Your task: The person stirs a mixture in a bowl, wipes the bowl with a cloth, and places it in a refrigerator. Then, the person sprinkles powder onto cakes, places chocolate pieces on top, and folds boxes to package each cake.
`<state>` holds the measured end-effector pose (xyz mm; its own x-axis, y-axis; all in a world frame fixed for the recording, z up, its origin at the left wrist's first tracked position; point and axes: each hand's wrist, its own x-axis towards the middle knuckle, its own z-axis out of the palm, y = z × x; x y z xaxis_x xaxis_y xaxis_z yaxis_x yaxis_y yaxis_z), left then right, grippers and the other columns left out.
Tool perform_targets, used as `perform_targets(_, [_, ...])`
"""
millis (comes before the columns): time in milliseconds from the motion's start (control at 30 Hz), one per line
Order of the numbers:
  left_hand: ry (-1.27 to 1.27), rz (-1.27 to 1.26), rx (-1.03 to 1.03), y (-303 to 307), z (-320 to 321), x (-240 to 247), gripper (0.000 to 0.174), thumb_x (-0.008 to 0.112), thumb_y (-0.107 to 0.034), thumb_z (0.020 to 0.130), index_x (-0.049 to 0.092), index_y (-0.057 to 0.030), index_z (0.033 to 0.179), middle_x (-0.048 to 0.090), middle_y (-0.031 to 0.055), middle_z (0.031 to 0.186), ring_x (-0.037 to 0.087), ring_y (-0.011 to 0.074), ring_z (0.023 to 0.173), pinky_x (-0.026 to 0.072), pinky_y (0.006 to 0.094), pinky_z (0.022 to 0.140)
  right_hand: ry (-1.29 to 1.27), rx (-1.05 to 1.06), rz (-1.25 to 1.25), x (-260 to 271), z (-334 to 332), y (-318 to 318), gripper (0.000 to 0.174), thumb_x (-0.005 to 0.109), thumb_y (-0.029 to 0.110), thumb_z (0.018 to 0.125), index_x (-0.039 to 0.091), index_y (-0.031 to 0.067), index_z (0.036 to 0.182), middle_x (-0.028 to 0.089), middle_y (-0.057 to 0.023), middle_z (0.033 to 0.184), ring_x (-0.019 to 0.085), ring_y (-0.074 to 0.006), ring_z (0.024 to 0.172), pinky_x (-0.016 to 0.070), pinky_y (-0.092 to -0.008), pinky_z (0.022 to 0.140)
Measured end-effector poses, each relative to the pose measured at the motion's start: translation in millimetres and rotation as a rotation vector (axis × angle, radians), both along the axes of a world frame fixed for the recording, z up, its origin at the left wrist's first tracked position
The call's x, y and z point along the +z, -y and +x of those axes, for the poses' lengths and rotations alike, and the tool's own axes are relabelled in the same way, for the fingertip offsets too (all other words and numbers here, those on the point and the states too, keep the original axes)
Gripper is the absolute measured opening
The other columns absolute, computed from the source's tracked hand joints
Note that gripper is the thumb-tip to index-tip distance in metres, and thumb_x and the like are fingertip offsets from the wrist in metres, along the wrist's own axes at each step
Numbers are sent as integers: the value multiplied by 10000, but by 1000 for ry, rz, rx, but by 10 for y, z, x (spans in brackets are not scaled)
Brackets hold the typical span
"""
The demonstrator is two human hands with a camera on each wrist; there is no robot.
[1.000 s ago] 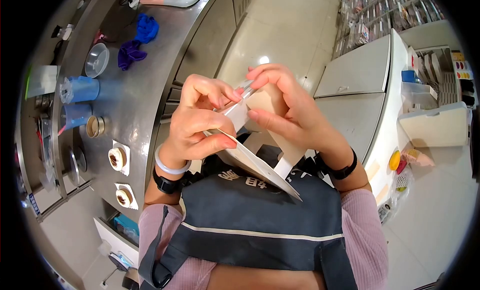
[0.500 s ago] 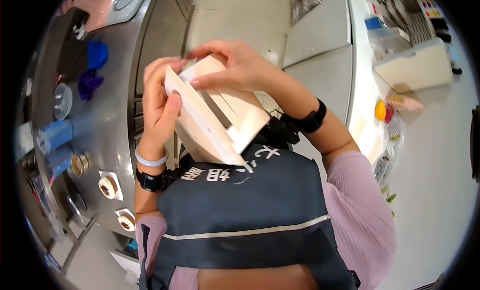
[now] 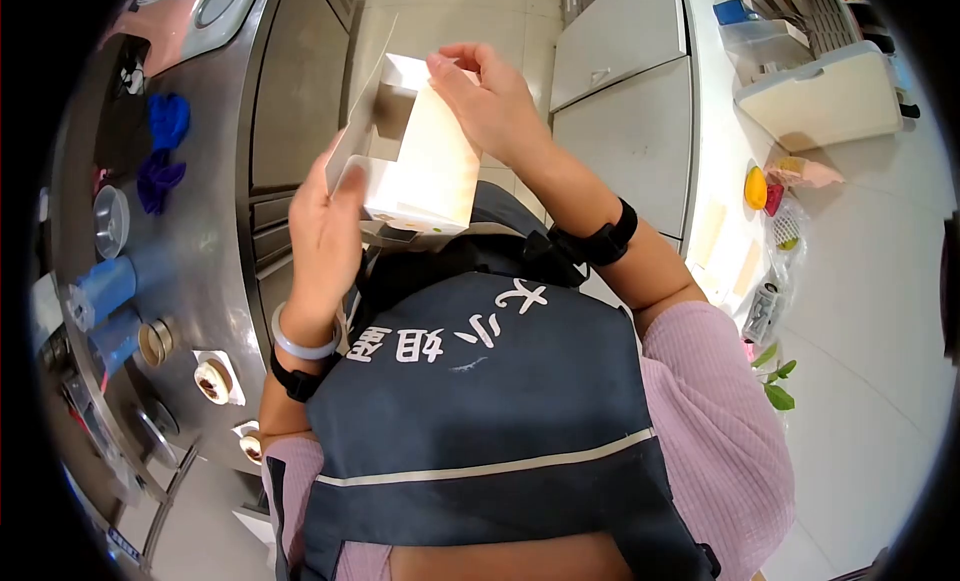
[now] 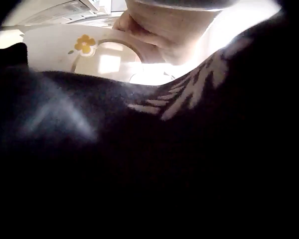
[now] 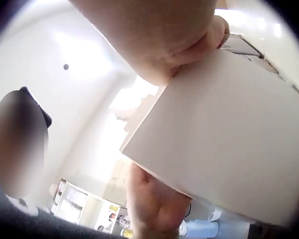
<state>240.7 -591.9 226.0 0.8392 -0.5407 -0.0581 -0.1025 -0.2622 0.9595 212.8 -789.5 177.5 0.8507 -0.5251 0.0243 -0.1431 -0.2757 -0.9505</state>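
At left, a steel desk (image 3: 215, 271) carries a blue cloth (image 3: 168, 121), a purple cloth (image 3: 160, 179) and, nearer the person, two small cakes (image 3: 211, 381) on white cards. The left hand (image 3: 325, 231) grips the near left corner of a pale card box (image 3: 440, 146), thumb on the inner side and fingers outside. The box is held in the air before a person in a dark apron (image 3: 480, 411), its long axis running away from the body and leaning slightly right. Its open side faces up toward the head camera, and a tall flap (image 3: 351, 133) stands along the left edge. The right hand (image 3: 490, 101) holds the far right edge, its fingers bent over the rim. Farther right stand a white cabinet (image 3: 640, 161) and, on a white top, a cream bin (image 3: 825, 96). The left wrist view, mostly dark, shows an orange flower (image 4: 85, 44) and a round pane (image 4: 112, 57) on a panel, both hidden from the head camera; the right wrist view shows a broad, blank outer side.
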Motion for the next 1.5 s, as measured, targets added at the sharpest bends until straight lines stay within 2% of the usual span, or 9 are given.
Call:
perform_targets(167, [254,-82,112,29,200,-66,262,489,-176,947,609,29,1059,585,19,776,486,66,711,402,219,620,494,-122,-638,322,-150,-121,350,656,301,783,588,44,1011,607,-130,947,552,-293,942,391,-392,845])
perform_targets(233, [208,-100,45,-34,199,-36,265,494,-189,949,615,26,1047,587,18,770,489,65,711,407,220,626,562,424,-718,472,-236,-167,277,700,242,727,610,95,944,601,-77,906,549,-269,905,384,-387,827])
perform_targets(567, [120,-277,-123,-60,-6,66,329,476,-203,954,571,37,1157,593,168,1171,565,213,1049,426,298,890,175,708,-288,807,-392,-95,253,776,229,646,589,89,744,599,-12,776,532,-215,773,385,-333,801])
perform_targets(1033, [163,-184,-230,5,-74,-6,299,464,-159,956,569,37,1156,638,159,991,604,218,833,471,289,746,-255,814,78,636,-419,-109,270,722,45,704,470,51,606,491,7,655,455,-96,626,346,-245,535])
perform_targets(1133, [131,-143,-196,6,-80,5,296,469,-157,953,570,42,1148,637,165,992,605,213,846,470,288,747,-338,800,157,609,-396,-136,237,733,50,702,510,53,623,509,1,685,474,-106,674,368,-254,567])
perform_targets(1300, [81,-335,79,-106,-26,-234,321,438,-195,971,578,53,1119,638,116,983,592,157,837,472,278,736,462,471,-464,529,-214,35,355,754,156,721,582,37,1007,609,-61,1021,528,-196,984,412,-317,849])
perform_targets(1400, [-185,-765,-85,-189,28,-530,371,399,-176,980,470,60,1257,545,155,1211,538,192,1062,421,303,901,497,188,-277,426,-176,196,498,680,194,799,479,25,1222,572,-80,1143,527,-175,1014,403,-303,896])
perform_targets(1467, [44,-431,-253,-195,3,-504,510,415,-213,968,242,36,1379,288,150,1408,282,222,1283,236,329,1043,410,291,388,374,-167,151,444,579,193,868,446,11,1250,549,-78,1134,511,-127,1004,406,-264,874])
perform_targets(1500, [93,-319,-398,-237,17,-437,626,425,-244,961,112,15,1438,136,136,1503,126,233,1388,128,342,1109,403,295,317,390,-209,119,383,509,176,894,456,13,1236,546,-75,1066,508,-109,956,411,-238,834])
